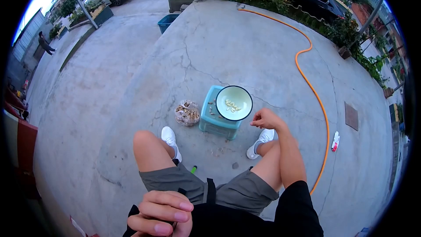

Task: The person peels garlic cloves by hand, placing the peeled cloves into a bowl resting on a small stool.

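Observation:
My left hand (162, 213) is close to the camera at the bottom, its fingers curled against the thumb; whatever is between them is hidden. My right hand (265, 118) is held just right of the stool, fingers bent together in a pinch, with no object that I can make out. A pale enamel bowl (224, 110) with a dark rim sits on a light-blue plastic stool (219, 126). In it lie several whitish pieces (232, 106) that look like peeled garlic cloves. Small brownish bits (211, 109) are scattered on the stool top beside the bowl.
A clear plastic bag (187, 113) of brown and pale pieces stands left of the stool. An orange hose (313, 90) curves along the right. Also on the concrete are a green object (194, 169), a red-and-white packet (335, 142) and a blue bin (166, 23). A person (44, 43) is far left.

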Demonstrator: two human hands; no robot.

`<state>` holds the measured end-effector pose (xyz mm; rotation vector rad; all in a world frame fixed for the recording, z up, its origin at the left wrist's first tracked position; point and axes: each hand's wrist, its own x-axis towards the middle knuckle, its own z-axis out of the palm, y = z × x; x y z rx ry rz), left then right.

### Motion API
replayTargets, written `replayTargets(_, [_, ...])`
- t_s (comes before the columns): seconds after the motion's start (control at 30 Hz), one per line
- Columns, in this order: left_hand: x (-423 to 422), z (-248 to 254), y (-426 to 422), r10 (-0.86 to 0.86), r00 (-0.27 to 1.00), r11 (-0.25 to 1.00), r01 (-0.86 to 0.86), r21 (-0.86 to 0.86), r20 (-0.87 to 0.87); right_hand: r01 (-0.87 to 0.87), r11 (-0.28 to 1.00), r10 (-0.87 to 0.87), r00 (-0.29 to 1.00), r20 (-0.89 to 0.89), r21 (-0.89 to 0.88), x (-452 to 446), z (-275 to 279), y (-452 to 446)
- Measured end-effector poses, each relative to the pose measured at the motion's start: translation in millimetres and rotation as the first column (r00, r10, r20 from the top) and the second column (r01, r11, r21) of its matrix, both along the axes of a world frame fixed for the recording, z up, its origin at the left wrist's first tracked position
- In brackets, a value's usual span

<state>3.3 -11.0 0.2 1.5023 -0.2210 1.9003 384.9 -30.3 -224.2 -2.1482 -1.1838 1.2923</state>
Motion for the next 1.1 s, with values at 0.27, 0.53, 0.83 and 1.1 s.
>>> replayTargets(0.27, [1,-1,-1,-0.018,1.0,1.0,0.018,-0.016,0.007,-0.007,0.999,0.008,1.0,-0.02,0.043,4,-13,3])
replayTargets(0.53, [0,-10,2,0.09,0.994,0.996,-0.091,-0.025,-0.061,-0.009,1.0,0.009,1.0,0.012,0.028,0,-5,-1])
replayTargets(0.83, [-4,-8,-2,-0.087,0.993,0.995,0.082,-0.054,-0.084,-0.013,1.0,0.012,0.999,0.034,0.021,1,-5,-2])
replayTargets(1.1, [1,-12,-4,-0.084,0.996,0.996,0.083,-0.033,-0.03,-0.02,0.999,0.019,1.0,0.017,0.041,7,-10,-2])
